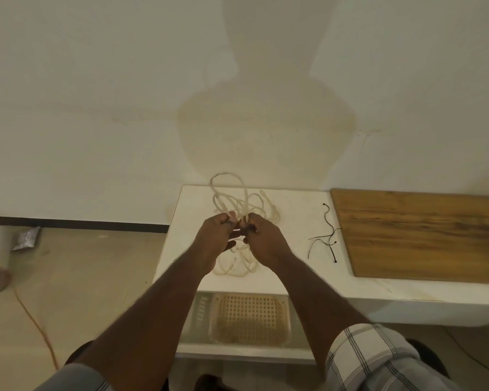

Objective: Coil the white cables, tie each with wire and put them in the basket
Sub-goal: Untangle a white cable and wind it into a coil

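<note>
Head view: white cable [239,204], one loose tangle of loops, lying on the white table [294,272] toward its far left corner, with further strands trailing back toward the near edge under the hands. Left hand [216,238] raised over the middle of the tangle, fingers curled round a gathered bunch of loops. Right hand [264,238] just beside it, fingertips pinching something dark and thin at the bunch; whether that is a tie wire cannot be told for certain. Dark wires [326,235], several thin lengths, lying loose near the table's right side, just beside the wooden board [424,235] that covers the right part of the surface. Basket [249,317], lattice-bottomed, pale, sitting on a lower shelf below the table's near edge; it appears to hold nothing. Step in hand, by judgement: coiling, or the start of binding, with much of the cable not yet gathered. The next move likely calls for drawing the slack loops into the left hand's bunch, holding them firm, then wrapping a wire round the bundle before lowering it to the basket.
</note>
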